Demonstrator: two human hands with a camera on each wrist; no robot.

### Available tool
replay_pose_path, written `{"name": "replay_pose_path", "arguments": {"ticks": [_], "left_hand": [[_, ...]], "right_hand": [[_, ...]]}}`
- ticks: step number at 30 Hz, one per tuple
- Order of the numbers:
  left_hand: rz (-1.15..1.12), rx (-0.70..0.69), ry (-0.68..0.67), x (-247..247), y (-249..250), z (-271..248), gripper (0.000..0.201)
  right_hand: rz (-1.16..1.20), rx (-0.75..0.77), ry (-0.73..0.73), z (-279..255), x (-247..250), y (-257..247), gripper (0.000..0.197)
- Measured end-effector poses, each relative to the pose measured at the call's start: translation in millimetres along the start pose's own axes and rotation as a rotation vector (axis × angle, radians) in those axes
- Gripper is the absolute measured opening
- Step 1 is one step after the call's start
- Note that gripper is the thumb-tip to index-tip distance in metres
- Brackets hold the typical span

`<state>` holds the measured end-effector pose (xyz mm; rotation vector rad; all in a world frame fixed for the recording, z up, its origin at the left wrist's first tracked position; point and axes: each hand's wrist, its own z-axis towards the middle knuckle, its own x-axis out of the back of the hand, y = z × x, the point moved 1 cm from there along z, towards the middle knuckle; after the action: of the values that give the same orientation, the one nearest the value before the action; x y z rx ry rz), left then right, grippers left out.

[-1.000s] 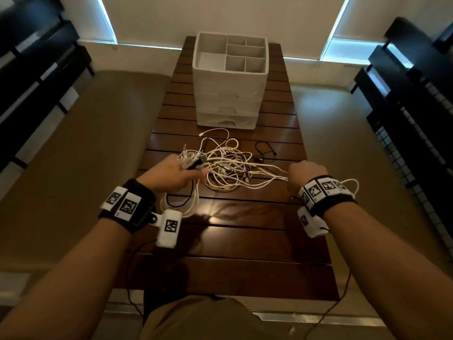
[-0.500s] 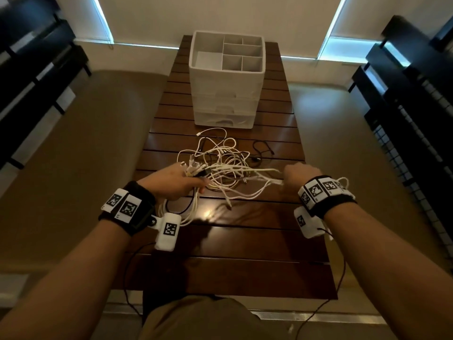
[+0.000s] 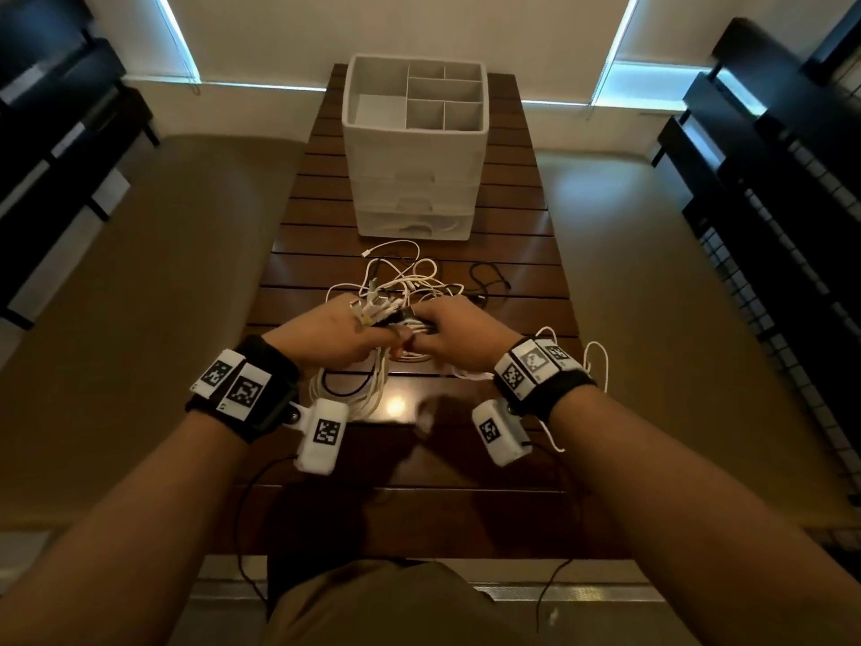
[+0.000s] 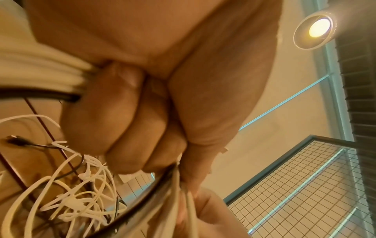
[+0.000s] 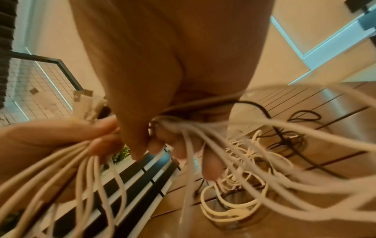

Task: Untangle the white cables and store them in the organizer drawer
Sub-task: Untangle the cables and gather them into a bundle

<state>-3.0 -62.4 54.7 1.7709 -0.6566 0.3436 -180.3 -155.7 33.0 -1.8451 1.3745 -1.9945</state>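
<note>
Gripping one bunch of white cables over mid-table, left hand fisted tight round it, right hand curled round the same strands, knuckles nearly touching, loose tangle trailing toward the organizer at the far end, drawers closed.

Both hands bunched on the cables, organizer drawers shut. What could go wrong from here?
1. Left hand and right hand grip many white cables together; pulling may tighten the knots.
2. A black cable runs through the tangle and could get stored too.
3. The organizer drawers look closed, and neither hand is free.
</note>
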Motion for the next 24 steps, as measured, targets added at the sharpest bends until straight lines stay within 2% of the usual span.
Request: {"name": "replay_pose_path", "arguments": {"ticks": [4, 6, 8, 9, 12, 15, 17, 22, 24], "left_hand": [[-0.085, -0.036, 0.182, 7, 1, -4, 0.023], [-0.335, -0.019, 0.317, 13, 0, -6, 0.032], [-0.660, 0.077, 0.436, 19, 3, -7, 0.044], [-0.754, 0.098, 0.473, 22, 5, -8, 0.046], [-0.845, 0.082, 0.508, 25, 12, -9, 0.048], [-0.868, 0.077, 0.520, 28, 12, -10, 0.048], [-0.878, 0.063, 0.528, 30, 14, -11, 0.048], [-0.943, 0.016, 0.568, 33, 22, -12, 0.047], [-0.983, -0.021, 0.549, 30, 27, -10, 0.048]], "right_hand": [[-0.172, -0.077, -0.029, -7, 15, 22, 0.024], [-0.265, -0.125, -0.062, -12, 20, 40, 0.032], [-0.287, -0.168, -0.063, -16, 18, 55, 0.033], [-0.291, -0.183, -0.055, -16, 15, 60, 0.032], [-0.271, -0.221, -0.032, -16, 11, 61, 0.032], [-0.156, -0.213, 0.003, -16, 16, 60, 0.027], [-0.073, -0.212, -0.034, -17, 21, 57, 0.022], [0.165, -0.216, -0.103, -20, 33, 49, 0.034], [0.259, -0.209, -0.125, -19, 35, 41, 0.047]]}}
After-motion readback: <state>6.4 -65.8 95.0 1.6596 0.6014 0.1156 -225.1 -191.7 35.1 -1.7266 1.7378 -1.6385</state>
